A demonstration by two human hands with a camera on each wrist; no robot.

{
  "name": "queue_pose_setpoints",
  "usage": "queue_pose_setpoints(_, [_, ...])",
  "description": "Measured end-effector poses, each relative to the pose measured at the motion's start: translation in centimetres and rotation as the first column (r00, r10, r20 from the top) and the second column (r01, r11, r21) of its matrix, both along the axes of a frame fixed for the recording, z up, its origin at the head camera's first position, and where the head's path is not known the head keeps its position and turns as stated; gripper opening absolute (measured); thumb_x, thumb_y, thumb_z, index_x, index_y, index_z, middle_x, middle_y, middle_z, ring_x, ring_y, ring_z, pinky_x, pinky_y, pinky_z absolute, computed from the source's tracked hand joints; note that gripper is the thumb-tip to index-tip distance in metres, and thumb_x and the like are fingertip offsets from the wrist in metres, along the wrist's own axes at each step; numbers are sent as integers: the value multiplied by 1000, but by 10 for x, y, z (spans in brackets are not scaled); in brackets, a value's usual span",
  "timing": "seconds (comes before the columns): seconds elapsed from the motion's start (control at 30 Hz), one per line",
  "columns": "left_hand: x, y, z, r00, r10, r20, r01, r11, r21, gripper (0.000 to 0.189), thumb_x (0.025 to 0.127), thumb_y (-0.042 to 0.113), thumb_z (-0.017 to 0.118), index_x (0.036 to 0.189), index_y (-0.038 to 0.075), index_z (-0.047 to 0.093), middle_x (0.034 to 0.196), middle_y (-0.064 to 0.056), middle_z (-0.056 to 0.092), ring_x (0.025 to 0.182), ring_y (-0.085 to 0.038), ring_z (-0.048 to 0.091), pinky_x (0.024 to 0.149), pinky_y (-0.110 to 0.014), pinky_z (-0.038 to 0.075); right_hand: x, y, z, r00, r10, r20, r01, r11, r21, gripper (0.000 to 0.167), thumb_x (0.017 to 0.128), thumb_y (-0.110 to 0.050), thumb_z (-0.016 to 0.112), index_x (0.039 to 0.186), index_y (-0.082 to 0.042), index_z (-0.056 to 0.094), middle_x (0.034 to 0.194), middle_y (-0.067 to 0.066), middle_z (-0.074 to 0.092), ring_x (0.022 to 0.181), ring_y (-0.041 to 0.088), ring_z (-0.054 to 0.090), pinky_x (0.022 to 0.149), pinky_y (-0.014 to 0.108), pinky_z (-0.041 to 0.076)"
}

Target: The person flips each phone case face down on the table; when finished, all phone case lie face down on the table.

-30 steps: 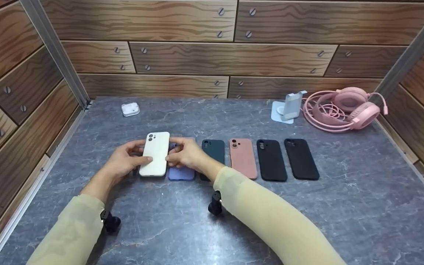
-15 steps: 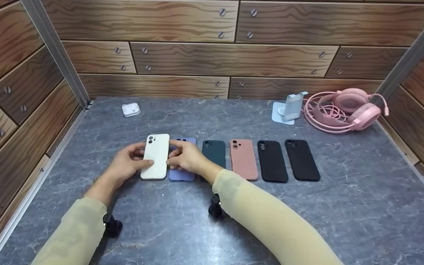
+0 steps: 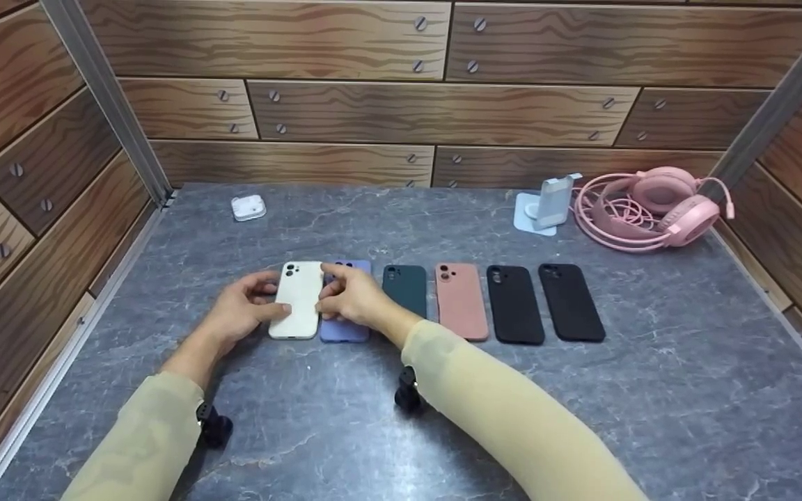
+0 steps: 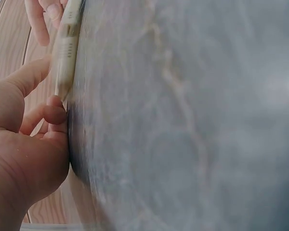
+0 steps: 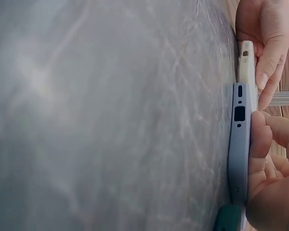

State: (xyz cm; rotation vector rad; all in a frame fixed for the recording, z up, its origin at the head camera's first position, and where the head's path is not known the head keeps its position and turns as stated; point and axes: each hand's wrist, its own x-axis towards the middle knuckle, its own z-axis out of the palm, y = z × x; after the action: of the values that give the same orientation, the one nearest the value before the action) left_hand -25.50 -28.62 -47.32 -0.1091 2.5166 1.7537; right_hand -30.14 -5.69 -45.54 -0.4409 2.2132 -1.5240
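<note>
A white phone case (image 3: 299, 300) lies flat at the left end of a row of cases on the grey table, its camera corner at the far left. My left hand (image 3: 239, 306) holds its left side, thumb over the lower left edge and fingers along the side. From the other side, my right hand (image 3: 354, 298) pinches the right edge with thumb and index finger, reaching over the purple phone case (image 3: 345, 332). In the left wrist view the white case (image 4: 67, 50) shows edge-on between both hands. The right wrist view has the purple case (image 5: 239, 149) beside it.
Rightward in the row lie a dark green phone case (image 3: 404, 285), a pink one (image 3: 461, 306) and two black phone cases (image 3: 515, 306). Behind stand a light blue phone stand (image 3: 553, 203) and a pink headset (image 3: 679, 216). A small white case (image 3: 248, 207) sits back left.
Both hands have brought the white case slightly toward me and right. Its far end has come down, so it now lies flat level with the row. Both hands still hold it.
</note>
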Motion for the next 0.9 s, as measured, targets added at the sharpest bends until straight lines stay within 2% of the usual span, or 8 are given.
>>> queue_pose_setpoints(0.17, [-2, -1, 1, 1000, 25, 15, -24, 998, -63, 71, 94, 12, 81, 156, -1, 48, 141, -23, 55, 117, -30, 55, 90, -29, 49, -4, 3, 0, 1000, -15, 11, 16, 997, -77, 77, 93, 4, 76, 162, -3, 41, 97, 5, 72, 63, 13, 68, 56, 23, 54])
queue_pose_setpoints(0.3, [-1, -5, 8, 999, 39, 12, -37, 996, -84, 72, 96, 16, 79, 158, 0, 46, 143, -24, 54, 120, -32, 54, 90, -31, 49, -8, 14, 9, 1000, -24, -6, 23, 993, -117, 73, 95, 3, 74, 161, -2, 43, 104, 10, 74, 64, 15, 69, 60, 28, 59])
queue_pose_setpoints(0.43, [-2, -11, 23, 997, 49, -67, -56, 994, -99, 69, 98, 16, 77, 156, -3, 47, 139, -26, 56, 116, -32, 56, 84, -25, 52, -15, 33, 31, 998, -41, -51, 36, 994, -105, 71, 98, -1, 74, 162, -4, 43, 111, 14, 74, 69, 19, 72, 72, 40, 63])
queue_pose_setpoints(0.53, [-3, -16, 36, 988, 44, -146, -64, 989, -135, 66, 99, 17, 76, 154, -5, 48, 137, -29, 57, 114, -34, 58, 81, -21, 50, -20, 50, 49, 993, -67, -102, 60, 996, -67, 69, 100, -6, 74, 162, -7, 44, 113, 13, 73, 74, 21, 74, 77, 44, 63])
queue_pose_setpoints(0.67, [-2, -23, 49, 980, 33, -196, -71, 979, -191, 64, 99, 18, 76, 152, -6, 50, 136, -29, 57, 118, -39, 59, 81, -21, 51, -23, 77, 67, 983, -89, -158, 84, 996, -41, 66, 101, -12, 74, 161, -10, 46, 116, 12, 73, 80, 24, 76, 74, 38, 62])
queue_pose_setpoints(0.8, [2, -29, 56, 975, 6, -220, -67, 961, -267, 66, 99, 21, 76, 153, -6, 48, 138, -29, 56, 125, -45, 59, 93, -38, 55, -26, 108, 76, 970, -100, -223, 99, 995, -13, 64, 102, -16, 74, 161, -10, 47, 120, 14, 72, 87, 25, 77, 69, 32, 61])
queue_pose_setpoints(0.9, [4, -33, 59, 970, -19, -243, -67, 938, -340, 69, 99, 26, 76, 154, -7, 48, 143, -31, 53, 130, -49, 56, 105, -54, 49, -29, 136, 78, 948, -109, -299, 128, 991, 47, 65, 102, -19, 74, 160, -10, 48, 124, 16, 72, 92, 27, 76, 73, 36, 62])
